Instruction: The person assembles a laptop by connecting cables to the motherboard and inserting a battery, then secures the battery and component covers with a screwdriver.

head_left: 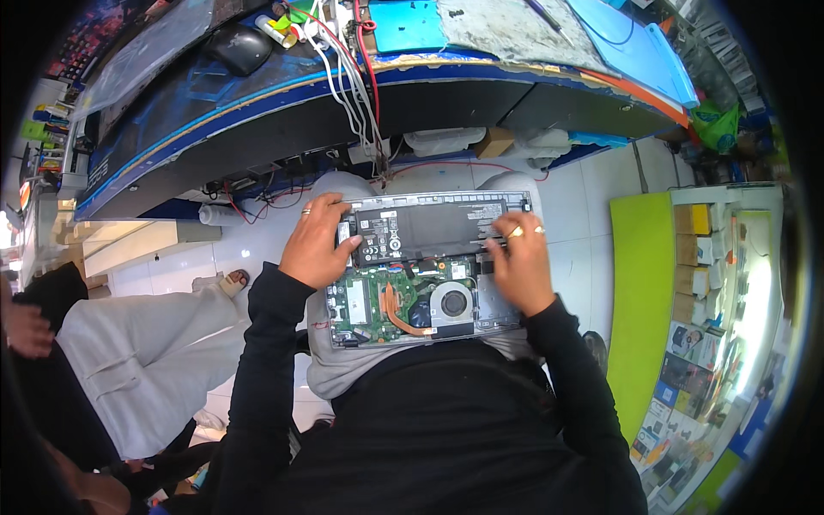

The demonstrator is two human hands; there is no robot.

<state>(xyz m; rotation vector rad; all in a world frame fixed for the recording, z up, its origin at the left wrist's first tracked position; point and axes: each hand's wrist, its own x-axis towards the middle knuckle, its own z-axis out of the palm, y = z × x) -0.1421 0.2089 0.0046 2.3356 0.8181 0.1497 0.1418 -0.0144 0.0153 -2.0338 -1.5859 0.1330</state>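
Observation:
An opened laptop lies on my lap with its bottom cover off, showing the inside. Along its far side runs a flat black battery. Nearer to me are a green circuit board, a copper heat pipe and a round cooling fan. My left hand grips the laptop's left far corner, its thumb over the battery's left end. My right hand, with rings on it, is bent over the battery's right end. Its thumb and fingers are curled close together; anything between them is too small to make out.
Ahead stands a workbench with a black mouse, a grey mat and hanging white cables. At the left a person in grey trousers is close by. A lit glass display case stands at the right.

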